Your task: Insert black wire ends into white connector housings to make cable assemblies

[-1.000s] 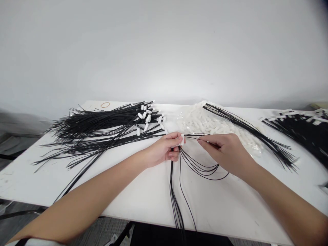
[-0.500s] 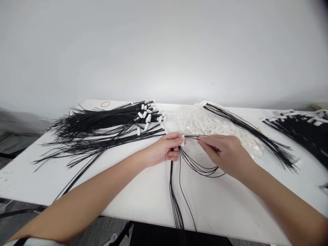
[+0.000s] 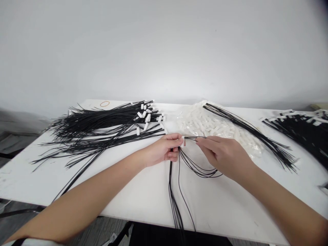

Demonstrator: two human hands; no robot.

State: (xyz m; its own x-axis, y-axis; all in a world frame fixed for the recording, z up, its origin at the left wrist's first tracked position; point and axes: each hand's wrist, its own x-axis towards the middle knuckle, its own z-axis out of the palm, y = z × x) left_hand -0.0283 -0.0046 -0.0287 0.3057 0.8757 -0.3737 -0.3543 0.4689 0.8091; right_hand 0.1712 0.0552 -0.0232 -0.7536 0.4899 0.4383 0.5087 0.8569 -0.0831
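Observation:
Between the thumb and fingers of my left hand (image 3: 170, 147) is a small white connector housing (image 3: 182, 141). Thin black wires (image 3: 193, 138) run from its right side to my right hand (image 3: 222, 153), whose fingers are pinched around them. More black wires (image 3: 196, 166) loop below the housing toward the right palm. Others hang from beneath my left hand down past the table's front edge. Exactly how the wire ends sit in the housing is too small to make out.
Left of my hands lies a pile of black wires with white connectors (image 3: 102, 121). A clear bag of white connectors (image 3: 200, 121) is behind, with a wire bundle (image 3: 246, 128) across it. More wired connectors (image 3: 307, 128) lie far right. A rubber band (image 3: 105, 103) rests on the white table (image 3: 143, 191).
Almost nothing differs. My right fingers have shifted very slightly along the wires, and the wire loop below has moved a little. My left hand keeps its hold.

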